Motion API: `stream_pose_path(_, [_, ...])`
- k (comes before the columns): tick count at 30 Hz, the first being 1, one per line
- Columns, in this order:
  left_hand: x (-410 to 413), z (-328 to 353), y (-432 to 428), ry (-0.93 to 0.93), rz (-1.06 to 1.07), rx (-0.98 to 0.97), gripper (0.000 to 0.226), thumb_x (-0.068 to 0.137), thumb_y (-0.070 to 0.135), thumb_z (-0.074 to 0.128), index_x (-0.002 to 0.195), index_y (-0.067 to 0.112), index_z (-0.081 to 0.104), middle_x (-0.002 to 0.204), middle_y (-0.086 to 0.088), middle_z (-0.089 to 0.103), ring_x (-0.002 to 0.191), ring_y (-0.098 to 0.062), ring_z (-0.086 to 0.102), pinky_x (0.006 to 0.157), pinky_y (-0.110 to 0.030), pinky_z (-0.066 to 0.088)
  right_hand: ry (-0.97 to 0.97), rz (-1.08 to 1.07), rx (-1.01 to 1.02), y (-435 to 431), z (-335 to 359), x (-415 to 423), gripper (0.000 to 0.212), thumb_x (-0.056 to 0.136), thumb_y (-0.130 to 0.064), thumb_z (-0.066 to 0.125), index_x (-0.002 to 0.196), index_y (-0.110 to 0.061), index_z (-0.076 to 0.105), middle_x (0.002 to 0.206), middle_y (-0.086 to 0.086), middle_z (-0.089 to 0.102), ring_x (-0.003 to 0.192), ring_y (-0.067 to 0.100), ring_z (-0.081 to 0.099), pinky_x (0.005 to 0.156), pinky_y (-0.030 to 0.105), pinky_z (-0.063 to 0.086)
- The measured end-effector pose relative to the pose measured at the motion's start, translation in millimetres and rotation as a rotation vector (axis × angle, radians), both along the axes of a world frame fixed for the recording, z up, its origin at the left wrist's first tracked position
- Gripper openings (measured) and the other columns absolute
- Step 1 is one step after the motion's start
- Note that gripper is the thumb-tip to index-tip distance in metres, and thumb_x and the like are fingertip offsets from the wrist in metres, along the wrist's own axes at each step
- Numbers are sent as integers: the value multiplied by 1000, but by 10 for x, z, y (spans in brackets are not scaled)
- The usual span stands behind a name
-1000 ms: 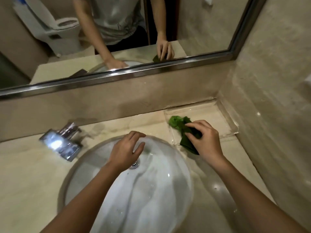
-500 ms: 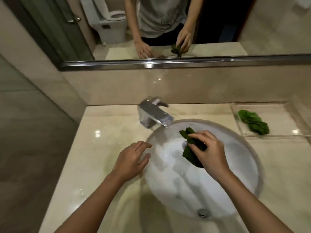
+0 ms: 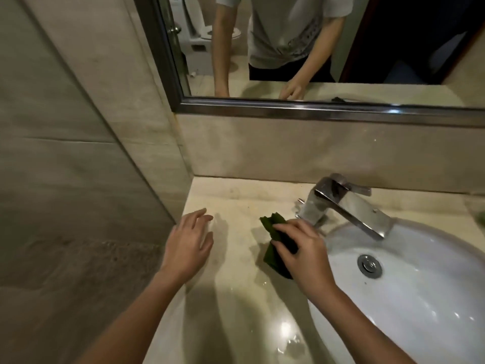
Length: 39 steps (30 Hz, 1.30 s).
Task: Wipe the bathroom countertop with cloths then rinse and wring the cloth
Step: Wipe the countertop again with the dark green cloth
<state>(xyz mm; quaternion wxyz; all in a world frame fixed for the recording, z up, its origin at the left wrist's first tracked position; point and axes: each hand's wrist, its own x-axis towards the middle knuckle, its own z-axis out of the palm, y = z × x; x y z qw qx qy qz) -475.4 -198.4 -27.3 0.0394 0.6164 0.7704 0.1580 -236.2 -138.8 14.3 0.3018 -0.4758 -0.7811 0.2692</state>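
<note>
Two hands: both over the countertop (image 3: 236, 306), left of the sink (image 3: 425, 298).
Right hand (image 3: 304, 253): fingers pressed flat on the green cloth (image 3: 273, 256) — pinning it to the counter just beside the faucet (image 3: 349, 206).
Left hand (image 3: 187, 248): spread wide, holding nothing, near the wall — well apart from the cloth.

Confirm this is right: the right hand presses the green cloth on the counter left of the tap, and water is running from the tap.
Not quite. The head view shows no water coming from the tap. The rest holds: the right hand presses the green cloth on the counter, left of the tap.
</note>
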Motion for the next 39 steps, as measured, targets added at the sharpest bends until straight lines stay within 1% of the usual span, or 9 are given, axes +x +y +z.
stream_pose_path(5, [-332,-198,398,47,-3,-16,46,86,31,38,124,10,56,137,-11,50,126,-29,45,98,-42,43,-76,56,87,420,-126,-628,33,76,-2,71,108,-8,67,104,8,58,95,26,53,85,21,37])
stream_pose_path(10, [-360,-448,506,-38,63,-2,56,92,37,26,139,12,44,147,-5,41,138,-19,31,112,-33,22,-225,77,109,709,-337,-1022,34,79,-20,65,113,-13,65,118,12,56,107,33,51,92,40,46])
stream_pose_path(16, [-385,-516,519,-114,3,91,52,92,31,30,133,5,49,140,-11,48,136,-21,34,111,-40,30,-338,97,152,849,-650,-1268,32,90,-25,52,117,-12,63,124,12,59,116,30,53,101,41,40])
stream_pose_path(20, [-384,-502,515,-164,20,82,55,92,37,27,137,10,45,145,-5,42,138,-16,27,112,-36,26,-403,200,103,741,-720,-1306,48,92,-31,29,126,-11,57,130,10,56,123,27,50,101,45,41])
stream_pose_path(23, [-384,-480,507,-195,29,66,58,92,41,25,140,14,41,148,-2,37,140,-12,22,112,-33,23,-443,302,126,645,-736,-944,51,94,-36,24,138,-17,42,142,4,45,132,22,40,107,43,32])
stream_pose_path(26, [-392,-485,516,-207,33,69,57,92,41,26,140,14,42,148,-1,37,141,-11,21,112,-32,22,-402,166,49,909,-782,-907,57,94,-42,18,145,-18,29,151,2,30,139,18,25,115,32,11])
stream_pose_path(32, [-393,-494,512,-213,32,57,60,91,43,25,141,14,40,150,0,35,141,-7,16,113,-29,18,-397,385,-13,526,-639,-1042,58,100,-32,36,149,-26,5,154,-10,8,139,2,-1,113,24,-6])
stream_pose_path(36, [-380,-477,512,-211,33,66,58,92,41,25,141,14,40,149,1,35,140,-5,15,112,-28,17,-432,269,-69,758,-644,-582,62,98,-37,39,149,-27,6,154,-7,12,139,6,10,110,18,-1])
stream_pose_path(39, [-390,-494,520,-199,29,74,57,92,39,27,139,13,43,148,-1,38,141,-10,19,113,-29,19,-421,190,-2,932,-700,-983,55,99,-34,33,149,-19,14,155,-2,16,142,11,11,112,20,-2])
